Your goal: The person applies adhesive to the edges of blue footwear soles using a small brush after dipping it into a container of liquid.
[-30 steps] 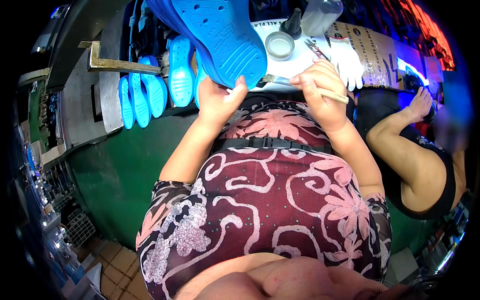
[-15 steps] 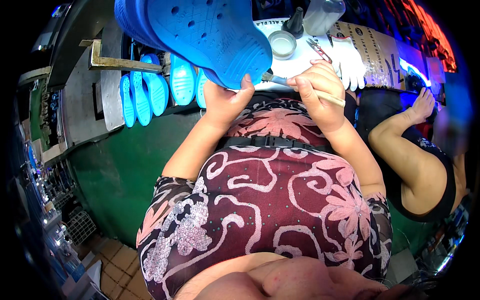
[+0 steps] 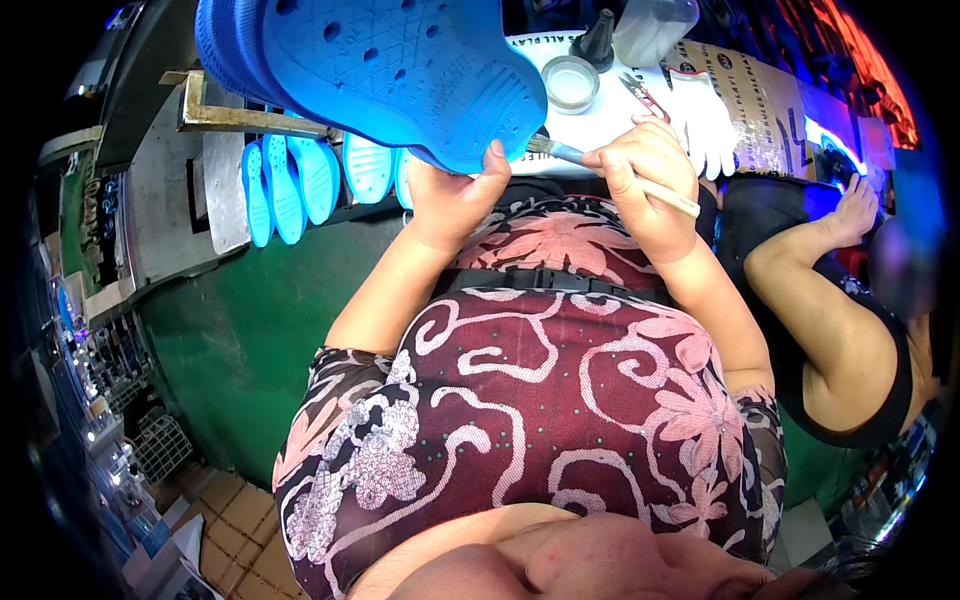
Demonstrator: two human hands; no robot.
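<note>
A blue clog with holes and a ridged end is raised at the top of the view. My left hand grips its near end from below, thumb on the edge and the other fingers mostly hidden. In my right hand is a flat paintbrush with a pale wooden handle. Its bristles point left and sit right by the clog's edge; whether they touch it I cannot tell. Behind the brush, a small round dish stands on the white tabletop.
A dark nozzle-topped bottle, a clear container, red-handled snips and white gloves lie beyond my right hand. Light-blue soles line a rack under a metal bar at left. A co-worker's arm is at right.
The clog has shifted slightly left and tilted a little. My right hand and the brush have moved a little to the right, opening a small distance from my left thumb.
</note>
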